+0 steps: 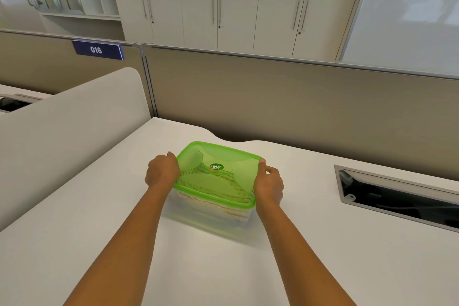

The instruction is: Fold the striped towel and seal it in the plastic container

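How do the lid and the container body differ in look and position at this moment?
The lid is translucent green with a round sticker at its centre; the container body is clear and unmarked. The lid sits on top, held at its two short sides by the left hand and right hand; the body rests on the desk. Both let the striped towel show through.

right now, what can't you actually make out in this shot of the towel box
Head view only:
- Whether the green lid is snapped shut: the left hand and right hand cover both short edges.
- The fingertips, curled under the rim.
- How neatly the striped towel is folded: lid tint and the cloudy plastic container walls blur it.
- The lid's round logo sticker: too small to read.
- Inside the desk's cable slot: dark, cut by the right edge.
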`<state>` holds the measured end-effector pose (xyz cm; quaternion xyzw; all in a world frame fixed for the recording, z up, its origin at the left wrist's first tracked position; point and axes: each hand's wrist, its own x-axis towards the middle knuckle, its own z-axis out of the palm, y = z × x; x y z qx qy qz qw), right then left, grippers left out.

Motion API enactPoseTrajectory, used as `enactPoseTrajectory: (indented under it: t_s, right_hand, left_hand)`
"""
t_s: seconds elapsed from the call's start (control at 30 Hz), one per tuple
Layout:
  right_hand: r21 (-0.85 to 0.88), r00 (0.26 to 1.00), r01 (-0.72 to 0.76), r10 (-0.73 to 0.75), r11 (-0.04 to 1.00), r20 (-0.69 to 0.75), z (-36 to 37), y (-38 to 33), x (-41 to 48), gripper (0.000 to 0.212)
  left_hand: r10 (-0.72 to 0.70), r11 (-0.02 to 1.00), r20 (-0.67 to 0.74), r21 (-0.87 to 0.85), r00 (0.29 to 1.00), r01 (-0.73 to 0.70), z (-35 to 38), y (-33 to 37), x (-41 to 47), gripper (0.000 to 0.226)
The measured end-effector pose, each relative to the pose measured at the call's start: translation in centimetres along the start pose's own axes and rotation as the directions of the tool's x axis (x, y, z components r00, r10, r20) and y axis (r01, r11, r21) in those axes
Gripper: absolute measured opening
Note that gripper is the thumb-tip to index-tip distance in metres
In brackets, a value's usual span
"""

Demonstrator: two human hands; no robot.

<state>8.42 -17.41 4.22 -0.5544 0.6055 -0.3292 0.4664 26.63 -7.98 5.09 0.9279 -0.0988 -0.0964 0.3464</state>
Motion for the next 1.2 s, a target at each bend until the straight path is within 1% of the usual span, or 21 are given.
enactPoseTrajectory:
  t_s: [0.1, 0.17, 0.3, 0.6, 0.73, 0.83, 0.9, 0.97, 1.07, 1.13, 1.2]
  right_hand:
    - [-0.028, 1.000, -0.023, 0.023, 0.999, 0.018, -0.3, 0.3, -2.0, 0.051]
    - [-0.050, 1.000, -0.002, 0.002, 0.999, -0.003, -0.1, 0.7, -3.5, 0.051]
    - [-0.076, 0.995, 0.052, -0.058, 0.996, -0.080, -0.1, 1.1, -4.3, 0.049]
    - [-0.064, 0.992, 0.070, -0.077, 0.995, -0.098, 0.3, 1.2, -4.0, 0.041]
    - [-0.042, 0.996, 0.041, -0.044, 0.998, -0.075, 0.1, 1.1, -4.2, 0.042]
    - [-0.032, 1.000, 0.006, -0.007, 0.999, -0.017, -0.5, 0.6, -4.5, 0.046]
    - [-0.023, 0.999, -0.029, 0.030, 0.999, 0.034, -1.1, 0.2, -4.6, 0.051]
    - [-0.002, 0.997, -0.033, 0.033, 0.999, 0.076, -1.5, 0.3, -4.7, 0.056]
    - [0.040, 0.995, -0.012, 0.008, 0.999, 0.104, -1.9, 1.0, -5.1, 0.058]
    - [0.068, 0.993, 0.009, -0.017, 0.998, 0.117, -2.0, 1.9, -5.6, 0.058]
    - [0.073, 0.989, 0.015, -0.025, 0.997, 0.146, -2.6, 2.3, -6.1, 0.058]
  left_hand:
    - [-0.033, 0.999, -0.009, -0.016, 0.999, 0.033, 0.0, 0.0, -0.1, 0.048]
    - [-0.046, 0.999, -0.015, -0.020, 0.999, 0.045, -0.1, 0.1, -0.2, 0.048]
    - [-0.023, 1.000, -0.009, -0.019, 1.000, 0.023, -0.2, 0.3, -0.3, 0.047]
    - [0.030, 0.999, 0.002, 0.025, 1.000, -0.030, -0.5, 0.3, -0.4, 0.045]
    - [0.101, 0.986, -0.040, 0.137, 0.994, -0.095, -0.9, 0.3, -0.9, 0.044]
    - [0.113, 0.982, -0.068, 0.156, 0.991, -0.102, -1.4, 0.5, -1.4, 0.050]
    - [0.100, 0.987, -0.082, 0.136, 0.992, -0.088, -1.7, 0.5, -1.7, 0.053]
    - [0.082, 0.993, -0.082, 0.097, 0.993, -0.074, -2.0, 0.4, -2.3, 0.054]
    - [0.061, 0.998, -0.066, 0.033, 0.996, -0.059, -2.7, 0.1, -3.0, 0.054]
    - [0.077, 0.997, -0.073, 0.005, 0.994, -0.077, -2.6, -0.8, -3.5, 0.054]
    - [0.067, 0.996, -0.050, -0.059, 0.996, -0.070, -2.7, -1.4, -3.9, 0.055]
